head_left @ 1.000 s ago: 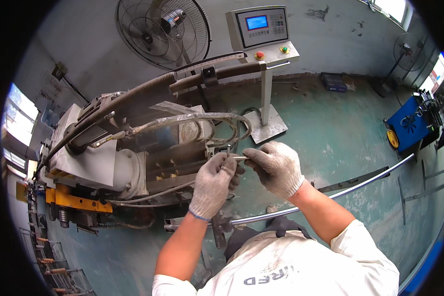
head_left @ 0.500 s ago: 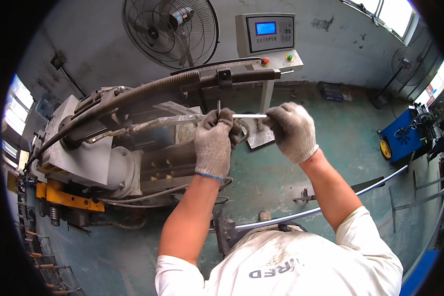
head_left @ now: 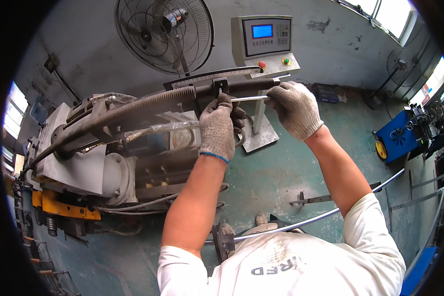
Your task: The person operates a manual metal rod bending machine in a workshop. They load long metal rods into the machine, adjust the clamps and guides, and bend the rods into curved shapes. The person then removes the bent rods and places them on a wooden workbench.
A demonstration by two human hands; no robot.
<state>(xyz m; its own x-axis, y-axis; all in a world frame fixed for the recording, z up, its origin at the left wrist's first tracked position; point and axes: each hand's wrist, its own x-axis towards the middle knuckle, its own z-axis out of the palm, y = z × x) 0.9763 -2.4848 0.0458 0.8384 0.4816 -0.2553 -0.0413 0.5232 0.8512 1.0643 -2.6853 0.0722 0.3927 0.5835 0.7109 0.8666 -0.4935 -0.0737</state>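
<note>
Left fingers [head_left: 225,101] and right fingers [head_left: 275,96] grip a thin metal rod [head_left: 250,98], while dark lettering [head_left: 284,267] marks the white shirt [head_left: 325,254].

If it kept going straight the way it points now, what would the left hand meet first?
Most likely the dark block on the long bar, straight ahead of the left hand, though depth is unclear in this single view.

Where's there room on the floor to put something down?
Green floor looks bare between the machine and right forearm, this side of the stand's base plate; another patch lies between that forearm and the blue cart. It's crowded around the gloved left hand, by the dark bar.
</note>
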